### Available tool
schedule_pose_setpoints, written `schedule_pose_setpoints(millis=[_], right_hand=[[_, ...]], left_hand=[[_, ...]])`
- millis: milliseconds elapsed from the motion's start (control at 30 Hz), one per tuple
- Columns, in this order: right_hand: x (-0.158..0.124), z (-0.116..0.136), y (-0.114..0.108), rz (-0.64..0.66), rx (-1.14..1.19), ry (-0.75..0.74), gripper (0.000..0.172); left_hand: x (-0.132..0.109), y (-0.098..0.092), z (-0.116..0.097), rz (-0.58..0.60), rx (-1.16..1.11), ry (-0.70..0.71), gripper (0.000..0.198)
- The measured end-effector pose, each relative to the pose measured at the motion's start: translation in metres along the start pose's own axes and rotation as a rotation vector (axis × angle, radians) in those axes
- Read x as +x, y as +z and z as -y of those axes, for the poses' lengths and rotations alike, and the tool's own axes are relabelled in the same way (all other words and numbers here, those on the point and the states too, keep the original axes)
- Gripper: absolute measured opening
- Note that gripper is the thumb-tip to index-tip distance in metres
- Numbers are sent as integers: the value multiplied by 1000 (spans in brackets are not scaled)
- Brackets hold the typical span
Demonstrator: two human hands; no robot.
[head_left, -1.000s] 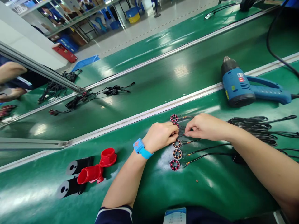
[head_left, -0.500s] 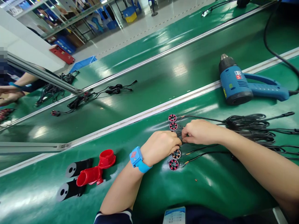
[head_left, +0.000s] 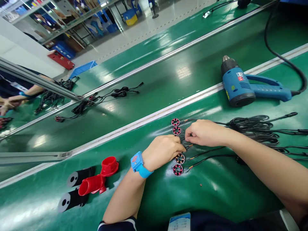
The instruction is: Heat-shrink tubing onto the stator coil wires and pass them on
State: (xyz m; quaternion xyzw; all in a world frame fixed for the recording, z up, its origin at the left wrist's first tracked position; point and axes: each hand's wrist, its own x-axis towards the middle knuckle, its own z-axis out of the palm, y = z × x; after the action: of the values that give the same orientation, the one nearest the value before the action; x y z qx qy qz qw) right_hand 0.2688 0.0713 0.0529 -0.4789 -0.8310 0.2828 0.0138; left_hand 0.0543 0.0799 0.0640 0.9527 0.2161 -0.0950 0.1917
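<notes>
Small round motor stators with red or copper windings stand in a row; the top stator and the bottom stator show whole. My left hand, with a blue wrist strap, curls over the middle of the row, closed on a stator mostly hidden under its fingers. Just right of it my right hand is closed in a pinch on thin dark wires by the stators; the fingertips partly hide them. Black cables with orange and yellow wire ends run right from the row to coiled bundles.
A blue heat gun lies at upper right, its cord curving upward. Red plastic fittings and black cylinders lie at left. Beyond the metal rail are more cables. Another person's hand shows at far left.
My right hand has shifted slightly up and left, off the wire ends near the middle, where an orange tip now shows. My left hand stays over the row. The view has moved slightly.
</notes>
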Motion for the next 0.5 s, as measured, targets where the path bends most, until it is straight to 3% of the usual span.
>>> schedule_pose_setpoints(millis=[100, 167, 267, 367, 500], right_hand=[[-29, 5, -26, -276, -56, -32, 14], [-57, 6, -46, -459, -93, -55, 24], [-101, -7, -64, -532, -158, -44, 37], [-129, -39, -55, -507, -297, 76, 53], [-145, -91, -10, -445, -381, 268, 71]], left_hand=[[-9, -10, 3, -68, -33, -59, 18], [-17, -16, 9, -104, 1, -157, 15], [-30, -22, 21, -134, 103, -334, 11], [-39, -24, 32, -166, 180, -445, 12], [-45, -25, 36, -190, 193, -483, 13]])
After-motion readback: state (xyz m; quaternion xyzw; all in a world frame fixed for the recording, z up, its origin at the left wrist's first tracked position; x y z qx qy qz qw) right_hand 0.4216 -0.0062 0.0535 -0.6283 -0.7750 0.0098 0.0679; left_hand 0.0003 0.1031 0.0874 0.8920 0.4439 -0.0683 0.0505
